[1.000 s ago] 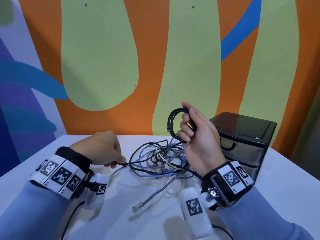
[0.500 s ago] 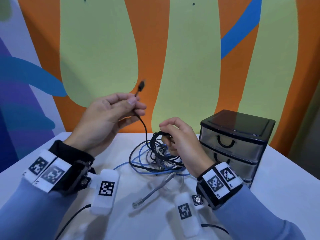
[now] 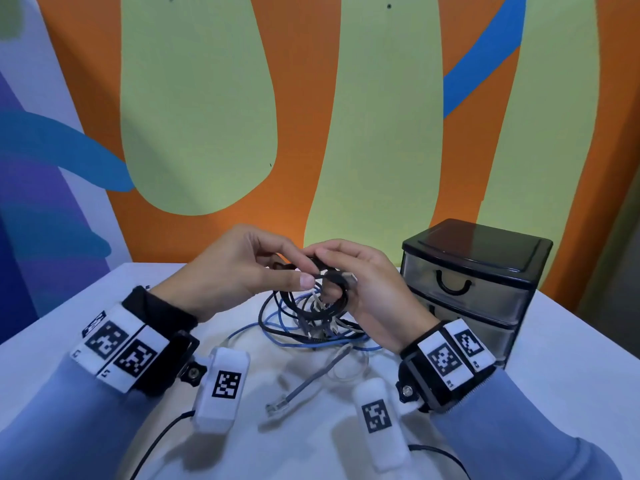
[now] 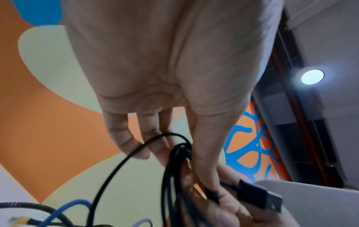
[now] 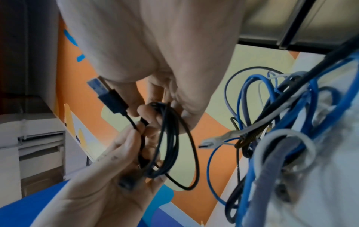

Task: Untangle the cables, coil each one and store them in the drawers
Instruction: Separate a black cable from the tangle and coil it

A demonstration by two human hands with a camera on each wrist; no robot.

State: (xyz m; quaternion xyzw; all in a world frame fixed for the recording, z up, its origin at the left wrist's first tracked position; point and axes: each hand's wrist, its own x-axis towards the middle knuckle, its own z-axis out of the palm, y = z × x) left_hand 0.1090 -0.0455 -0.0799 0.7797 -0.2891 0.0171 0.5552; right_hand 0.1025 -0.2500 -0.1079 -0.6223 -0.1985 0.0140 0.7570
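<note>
- Head view: both hands are meeting above the white bench (image 3: pixel 571 358), over a tangle of cables (image 3: pixel 311 327) lying mid-bench. The right hand (image 3: pixel 374 292) is holding a black cable coil (image 3: pixel 329 292) in a narrow grip, fingers curled round the loops, with a USB plug (image 3: pixel 349 277) sticking out near the fingertips. The left hand (image 3: pixel 235 275) is pinching the same coil from the left side, thumb and forefinger closed on it. A grey network cable (image 3: pixel 304 382) is trailing toward the near edge, its clear connector lying on the bench. A black-topped drawer unit (image 3: pixel 485 271) is standing at the far right, both drawers closed.
- Left wrist view: the left hand (image 4: pixel 165 76) is curling its fingers (image 4: pixel 124 138) around the black cable coil (image 4: pixel 174 169); the USB plug (image 4: pixel 260 195) is pointing right. Blue loops are showing at the lower left.
- Right wrist view: the right hand (image 5: pixel 155 53) is gripping the top of the black cable coil (image 5: pixel 169 145), while the left hand (image 5: pixel 108 176) is pinching the strand below the USB plug (image 5: pixel 108 95). The tangle of cables (image 5: pixel 281 138) is lying to the right.
</note>
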